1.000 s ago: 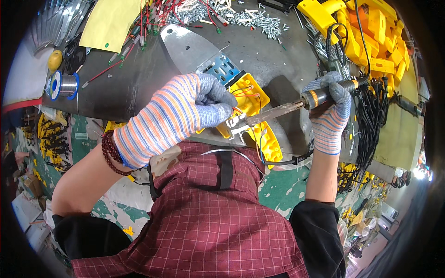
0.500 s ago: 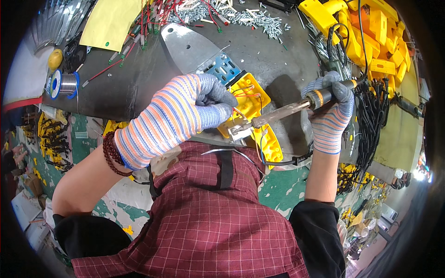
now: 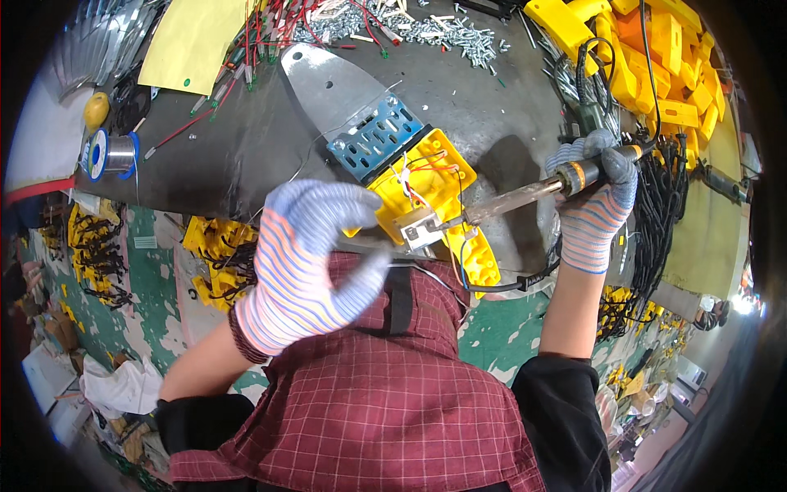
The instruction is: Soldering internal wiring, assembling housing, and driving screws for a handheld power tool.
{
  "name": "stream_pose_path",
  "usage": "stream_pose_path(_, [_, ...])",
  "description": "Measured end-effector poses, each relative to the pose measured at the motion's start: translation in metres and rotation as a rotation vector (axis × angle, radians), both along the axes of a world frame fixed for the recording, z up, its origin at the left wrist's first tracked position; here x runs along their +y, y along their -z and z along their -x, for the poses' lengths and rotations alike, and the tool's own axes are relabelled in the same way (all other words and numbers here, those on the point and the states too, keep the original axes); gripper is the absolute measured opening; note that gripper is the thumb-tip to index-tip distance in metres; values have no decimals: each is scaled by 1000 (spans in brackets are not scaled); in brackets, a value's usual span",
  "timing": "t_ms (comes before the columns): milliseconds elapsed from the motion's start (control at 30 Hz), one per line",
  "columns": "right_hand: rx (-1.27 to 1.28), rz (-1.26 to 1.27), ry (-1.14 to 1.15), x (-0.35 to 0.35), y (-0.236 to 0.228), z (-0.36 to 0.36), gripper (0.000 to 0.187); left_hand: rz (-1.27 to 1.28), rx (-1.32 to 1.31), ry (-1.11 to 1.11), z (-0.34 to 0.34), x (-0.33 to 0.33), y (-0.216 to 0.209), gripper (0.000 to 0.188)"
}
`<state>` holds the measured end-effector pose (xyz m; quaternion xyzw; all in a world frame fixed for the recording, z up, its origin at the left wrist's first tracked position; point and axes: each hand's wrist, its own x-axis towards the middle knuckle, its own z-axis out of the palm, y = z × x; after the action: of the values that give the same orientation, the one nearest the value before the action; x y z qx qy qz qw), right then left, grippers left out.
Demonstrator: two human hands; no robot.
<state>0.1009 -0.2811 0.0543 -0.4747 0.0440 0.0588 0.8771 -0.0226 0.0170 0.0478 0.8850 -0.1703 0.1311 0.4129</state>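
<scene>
My right hand (image 3: 597,193), in a striped glove, is closed round the handle of a soldering iron (image 3: 512,199). The iron points left, its tip at a small white switch (image 3: 421,230) near the front of a yellow plastic housing (image 3: 426,172). Thin red and white wires run between the housing and the switch. My left hand (image 3: 324,246), gloved too, is just left of the switch with thumb and fingers apart and nothing between them. Behind the housing a slotted blue metal part (image 3: 377,135) joins a pointed grey metal plate (image 3: 328,82).
A solder wire spool (image 3: 115,154) stands at the left, near a yellow sheet (image 3: 193,41). Red leads (image 3: 266,29) and loose screws (image 3: 467,37) lie along the back. Yellow housings (image 3: 668,61) are heaped at the back right, above black cables (image 3: 656,197).
My left hand has let go of the wires by the switch, moved left and toward me, and opened. The right hand and iron have shifted slightly right.
</scene>
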Motion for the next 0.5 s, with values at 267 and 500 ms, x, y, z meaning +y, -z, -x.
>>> stream_pose_path(267, [-9,-62,-32,-8,3,-9,22,-254,-94,-178,6,-29,18,42])
stream_pose_path(500, [80,-83,65,1,13,-16,18,-136,9,-228,4,-36,15,42])
